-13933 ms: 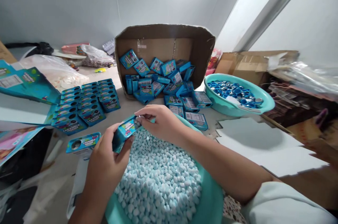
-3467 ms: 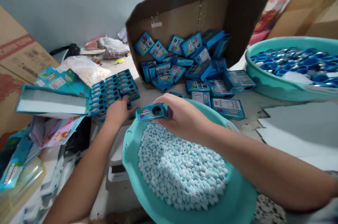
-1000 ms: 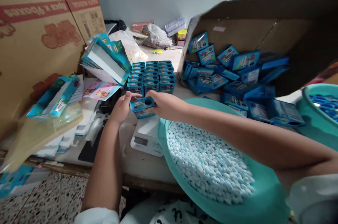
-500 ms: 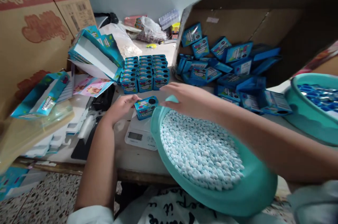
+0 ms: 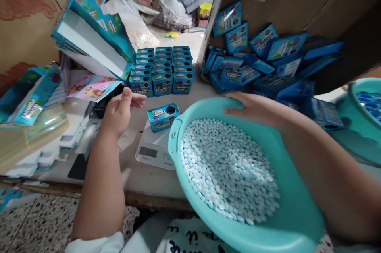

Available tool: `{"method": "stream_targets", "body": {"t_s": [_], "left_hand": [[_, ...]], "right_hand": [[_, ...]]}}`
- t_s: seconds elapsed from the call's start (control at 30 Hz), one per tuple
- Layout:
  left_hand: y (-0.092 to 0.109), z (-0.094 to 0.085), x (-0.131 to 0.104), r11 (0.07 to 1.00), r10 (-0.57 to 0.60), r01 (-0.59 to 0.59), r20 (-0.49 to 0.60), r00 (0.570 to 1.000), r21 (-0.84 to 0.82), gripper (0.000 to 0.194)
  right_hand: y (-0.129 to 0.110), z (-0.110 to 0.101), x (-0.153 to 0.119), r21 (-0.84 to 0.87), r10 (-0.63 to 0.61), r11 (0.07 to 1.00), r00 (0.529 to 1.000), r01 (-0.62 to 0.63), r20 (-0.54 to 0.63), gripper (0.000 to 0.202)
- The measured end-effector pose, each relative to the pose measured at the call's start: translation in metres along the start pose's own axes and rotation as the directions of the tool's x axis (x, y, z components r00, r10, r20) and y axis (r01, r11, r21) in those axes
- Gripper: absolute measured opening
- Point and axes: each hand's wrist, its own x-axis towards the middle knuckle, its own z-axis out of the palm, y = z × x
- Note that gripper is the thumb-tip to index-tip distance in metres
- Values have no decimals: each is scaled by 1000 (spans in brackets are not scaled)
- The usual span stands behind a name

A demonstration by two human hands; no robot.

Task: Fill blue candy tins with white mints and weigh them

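Note:
A small blue candy box [image 5: 163, 117] lies on a white kitchen scale [image 5: 149, 154] with a lit display. My left hand [image 5: 118, 110] is just left of the box, empty, thumb up and fingers apart. My right hand [image 5: 250, 107] is over the far rim of a turquoise basin [image 5: 297, 221], fingers stretched and thumb on the inner side; whether it touches the rim I cannot tell. Pale blue and white candies [image 5: 226, 169] fill much of the basin. Behind the scale, similar boxes [image 5: 162, 72] stand in three tight columns.
At the right, a large cardboard carton [image 5: 285, 2] on its side holds many flat blue boxes [image 5: 285, 46]. Beyond it is another turquoise basin [image 5: 354, 141]. Open display boxes [image 5: 89, 38] and a pink printed card [image 5: 91, 86] lie at the left. Plastic bags [image 5: 172, 10] sit behind.
My left hand has let go of the box and drawn back leftward, its fingers spreading. The right hand has moved away from the box, rightward to the basin's far rim. The view has shifted closer.

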Motion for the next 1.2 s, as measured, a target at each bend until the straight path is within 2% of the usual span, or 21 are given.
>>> {"method": "stream_targets", "body": {"t_s": [0.17, 0.3, 0.5, 0.57, 0.63, 0.7, 0.73, 0.8, 0.83, 0.9, 0.97, 1.1, 1.2], "left_hand": [[6, 1, -6, 1000, 9, -11, 60, 998, 27, 88], [10, 0, -9, 999, 33, -35, 93, 995, 14, 85], [5, -1, -9, 998, 50, -55, 126, 991, 37, 85], [4, -1, -9, 997, 62, -67, 148, 987, 29, 84], [3, 0, -9, 998, 63, -66, 173, 983, 10, 83], [3, 0, -9, 999, 53, -54, 192, 980, 0, 82], [2, 0, -8, 999, 48, -50, 197, 979, 5, 81], [1, -1, -7, 998, 44, -50, 201, 979, 24, 80], [0, 0, -7, 998, 43, -51, 199, 979, 35, 80], [-2, 0, -5, 997, 43, -53, 188, 981, 48, 80], [-2, 1, -4, 997, 41, -51, 181, 983, 54, 82], [-1, 2, -3, 996, 26, -39, 178, 984, 74, 85], [-1, 3, -2, 995, 11, -28, 171, 985, 92, 87]], "right_hand": [[-13, 1, 1, -41, 67, 997, 997, -65, 46, 66], [-12, 3, 1, -55, 52, 997, 998, -50, 33, 62], [-7, 6, 5, -41, 51, 998, 998, -49, 45, 62], [-7, 7, 5, -31, 37, 999, 999, -37, -7, 63], [-10, 7, 2, -48, -76, 996, 988, 71, -133, 55], [-20, 8, -6, -95, -305, 952, 924, 290, -232, 37], [-28, 10, -10, -96, -426, 905, 880, 415, -209, 29], [-45, 17, -19, -10, -593, 805, 805, 593, -29, 20], [-54, 21, -22, 48, -623, 782, 777, 621, 90, 23], [-69, 32, -26, 99, -605, 791, 747, 604, 275, 39], [-79, 40, -24, 81, -560, 816, 749, 572, 355, 44], [-83, 44, -16, -23, -439, 868, 788, 496, 431, 24], [-79, 42, -15, -72, -354, 898, 810, 434, 468, 22]]}}
